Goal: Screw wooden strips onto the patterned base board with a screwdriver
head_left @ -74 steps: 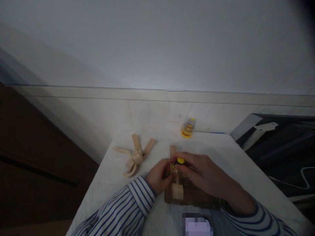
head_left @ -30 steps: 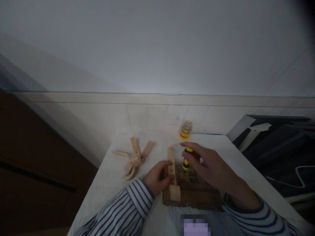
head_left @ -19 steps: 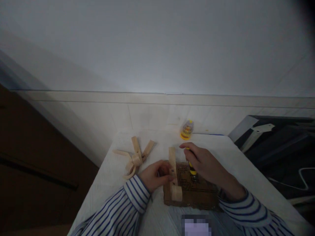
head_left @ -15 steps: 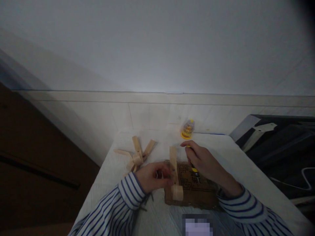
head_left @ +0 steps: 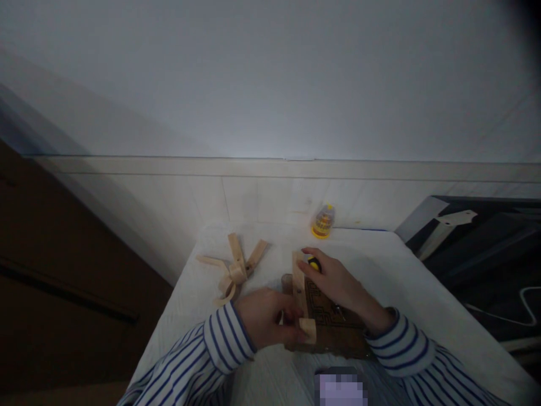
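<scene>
On a dark brown carved board (head_left: 338,345) lies a pale wooden strip (head_left: 300,304) with a small block at its near end. My left hand (head_left: 266,318) is closed about the near end, thumb at the block and fingers along the strip's left side. In my right hand (head_left: 338,285) is a screwdriver (head_left: 314,263) with a yellow and black handle, its metal shaft pointing back toward me over the board. The thumb and fingertips of that hand reach the strip's far end. Left of the board, a wooden assembly (head_left: 237,272) spreads several flat arms from a round hub.
A clear case with a yellow base (head_left: 322,223) stands at the back of the white-covered table (head_left: 177,327), near the wall. Dark equipment with a metal bracket (head_left: 454,220) is on the right. A brown wooden panel (head_left: 63,282) stands left.
My left hand has come nearer and right, onto the strip's near end. My right hand has shifted left to the strip's far end, the screwdriver turning in its grasp.
</scene>
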{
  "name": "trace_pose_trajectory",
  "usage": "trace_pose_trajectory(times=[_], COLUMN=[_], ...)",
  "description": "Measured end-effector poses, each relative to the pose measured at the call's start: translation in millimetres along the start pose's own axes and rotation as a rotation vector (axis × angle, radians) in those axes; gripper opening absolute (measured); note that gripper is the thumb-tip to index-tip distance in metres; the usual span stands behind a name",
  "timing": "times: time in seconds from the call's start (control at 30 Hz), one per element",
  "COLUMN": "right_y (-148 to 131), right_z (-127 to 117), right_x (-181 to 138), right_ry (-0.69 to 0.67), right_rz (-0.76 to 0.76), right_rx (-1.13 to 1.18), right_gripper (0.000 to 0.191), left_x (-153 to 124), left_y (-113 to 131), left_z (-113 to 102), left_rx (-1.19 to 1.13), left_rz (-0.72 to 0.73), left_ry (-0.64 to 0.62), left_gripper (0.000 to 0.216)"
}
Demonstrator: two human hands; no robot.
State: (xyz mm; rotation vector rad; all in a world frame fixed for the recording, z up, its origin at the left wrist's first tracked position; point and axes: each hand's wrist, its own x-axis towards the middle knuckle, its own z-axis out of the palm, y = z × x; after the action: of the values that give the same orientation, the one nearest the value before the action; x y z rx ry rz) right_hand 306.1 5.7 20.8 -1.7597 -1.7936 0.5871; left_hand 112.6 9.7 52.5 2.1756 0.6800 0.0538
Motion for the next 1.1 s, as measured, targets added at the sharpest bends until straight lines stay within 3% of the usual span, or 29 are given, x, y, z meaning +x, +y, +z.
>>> trace_pose_trajectory(times=[0.33,0.8,1.1], right_y=[0.4,3.9,-1.7], right_z=[-3.9,2.3,-7.1], right_x=[0.7,0.3,-5.0], right_ry=[-0.024,-0.037,-0.055], right_rz=[-0.048,-0.058,-0.071], right_rx=[0.049,-0.005,-0.029], right_gripper=[0.024,0.032,0.038], left_x=[-1.4,0.7,-3.6], left_y=[4.9,0.4,0.2], left_z=[1.9,5.8,0.1], left_rx=[0.056,0.029,-0.002], left_rz=[0.024,-0.059,0.019], left_ry=[-0.012,-0.001,-0.003], left_gripper=[0.018,0.022,0.026])
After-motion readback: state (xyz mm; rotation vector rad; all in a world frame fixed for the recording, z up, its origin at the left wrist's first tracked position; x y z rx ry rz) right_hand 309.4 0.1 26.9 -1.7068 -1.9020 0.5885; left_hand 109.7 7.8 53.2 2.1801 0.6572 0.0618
